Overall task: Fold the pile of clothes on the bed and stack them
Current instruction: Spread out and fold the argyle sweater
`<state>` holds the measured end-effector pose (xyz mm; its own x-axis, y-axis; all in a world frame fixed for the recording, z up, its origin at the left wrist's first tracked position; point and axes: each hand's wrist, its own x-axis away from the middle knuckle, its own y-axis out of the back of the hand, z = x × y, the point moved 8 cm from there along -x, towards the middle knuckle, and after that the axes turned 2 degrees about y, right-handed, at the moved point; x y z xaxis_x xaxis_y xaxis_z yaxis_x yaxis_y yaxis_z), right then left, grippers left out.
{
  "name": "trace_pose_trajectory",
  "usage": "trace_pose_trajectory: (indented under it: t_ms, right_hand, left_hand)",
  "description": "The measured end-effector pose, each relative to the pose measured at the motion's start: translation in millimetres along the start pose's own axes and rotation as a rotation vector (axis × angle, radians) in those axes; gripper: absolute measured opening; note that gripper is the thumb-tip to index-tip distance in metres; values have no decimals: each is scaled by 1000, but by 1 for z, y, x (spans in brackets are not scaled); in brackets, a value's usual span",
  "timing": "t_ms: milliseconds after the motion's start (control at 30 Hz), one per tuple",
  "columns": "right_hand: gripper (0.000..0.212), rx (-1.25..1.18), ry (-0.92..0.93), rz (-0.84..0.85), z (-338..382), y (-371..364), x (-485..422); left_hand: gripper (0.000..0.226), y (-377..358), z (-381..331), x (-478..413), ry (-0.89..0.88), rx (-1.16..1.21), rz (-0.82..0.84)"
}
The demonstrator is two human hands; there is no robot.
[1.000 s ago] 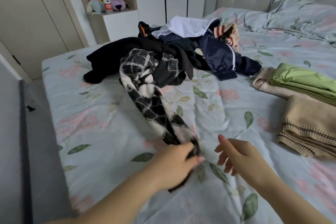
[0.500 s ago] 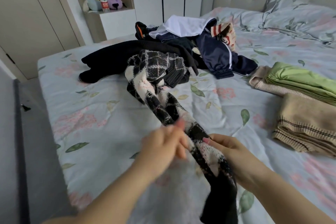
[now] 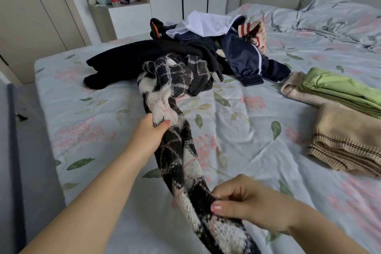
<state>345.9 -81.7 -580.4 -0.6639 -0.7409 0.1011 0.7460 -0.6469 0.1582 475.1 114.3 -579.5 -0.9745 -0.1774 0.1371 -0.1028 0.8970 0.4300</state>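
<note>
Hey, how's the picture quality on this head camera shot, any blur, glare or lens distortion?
Head view: soft, even light, no glare or hard shadows on the bed. Head view: the left hand, right hand and the checked knit sweater they grip look sharp, no motion blur. Head view: wide-angle distortion tilts the beige doors at the left edge.

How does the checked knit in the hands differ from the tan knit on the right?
The checked knit is black and white; the tan knit is beige with thin dark stripes. The checked knit is bunched long, gripped by the left hand and right hand; the tan knit lies folded, untouched. Both are knitted and on the bed.
</note>
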Motion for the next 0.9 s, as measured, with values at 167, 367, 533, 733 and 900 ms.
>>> trace_pose_trajectory:
  t_ms: [167, 367, 533, 733, 900]
  right_hand:
    - [67, -19, -324, -403, -29, 42, 13]
    - [70, -122, -237, -715, -32, 76, 14]
    - [68, -258, -176, -690, -28, 76, 8]
    - [35, -405, 21, -715, -25, 80, 6]
    - [32, -375, 244, -705, -6, 84, 6]
  left_hand:
    - [15, -22, -16, 23, -153, -10, 67]
    - [14, -76, -27, 79, -259, -89, 291]
    - [11, -116, -38, 137, -372, -100, 565]
    - [38, -136, -39, 172, -459, -260, 783]
    - [76, -68, -49, 116, -347, -13, 324]
